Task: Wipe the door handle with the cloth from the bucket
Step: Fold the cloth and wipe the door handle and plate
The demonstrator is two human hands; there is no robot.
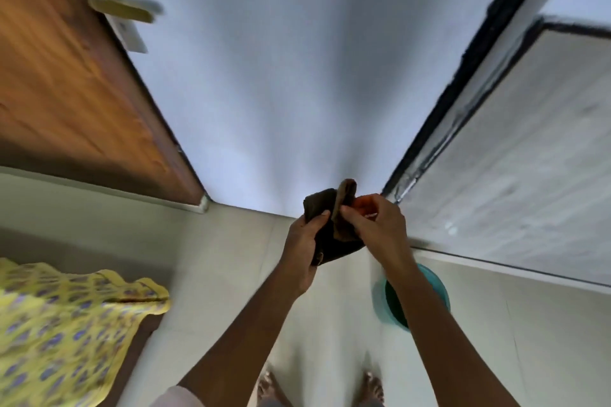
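Note:
A dark brown cloth [334, 225] is bunched between both my hands in the lower middle of the view. My left hand [304, 248] grips its lower left side. My right hand [373, 228] pinches a fold on its right. The teal bucket [436, 294] stands on the floor below, partly hidden by my right forearm. A brass lever door handle [125, 10] on a pale plate sticks out from the edge of the open wooden door [66, 82] at the upper left, well away from both hands.
A pale wall [297, 76] fills the middle. A dark-framed panel [512, 142] runs along the right. Yellow patterned fabric [59, 324] lies at the lower left. My bare feet [373, 387] stand on light floor tiles.

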